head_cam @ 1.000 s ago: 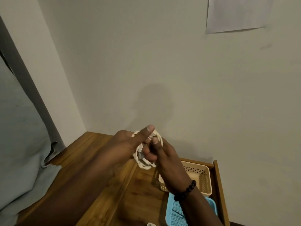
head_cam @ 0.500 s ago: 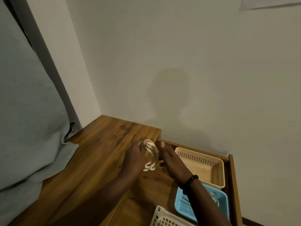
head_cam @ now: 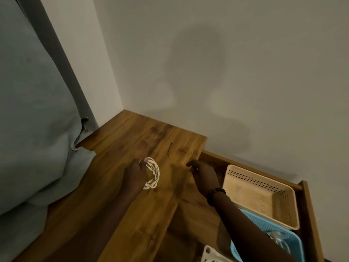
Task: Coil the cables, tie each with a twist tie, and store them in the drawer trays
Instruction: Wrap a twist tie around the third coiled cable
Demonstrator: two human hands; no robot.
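My left hand [head_cam: 134, 174] grips a coiled white cable [head_cam: 153, 173] just above the wooden tabletop [head_cam: 132, 214], thumb on the top of the coil. My right hand [head_cam: 203, 172] hovers apart from the coil near the tabletop's right edge, fingers loosely curled and holding nothing. A thin black twist tie [head_cam: 169, 150] lies on the wood beyond and between both hands. In the open drawer [head_cam: 309, 214] to the right sit a beige tray [head_cam: 260, 193], a blue tray [head_cam: 268, 242] with a pale cable in it, and a white tray [head_cam: 211, 257] at the bottom edge.
A grey fabric cover [head_cam: 34, 129] hangs over the table's left side. The wall [head_cam: 226, 72] stands close behind the table and drawer, meeting a corner at the back left.
Both hands have come down to the tabletop. My right hand has let go of the coil and moved off to the right; my left hand keeps the coil. The view has tilted down.
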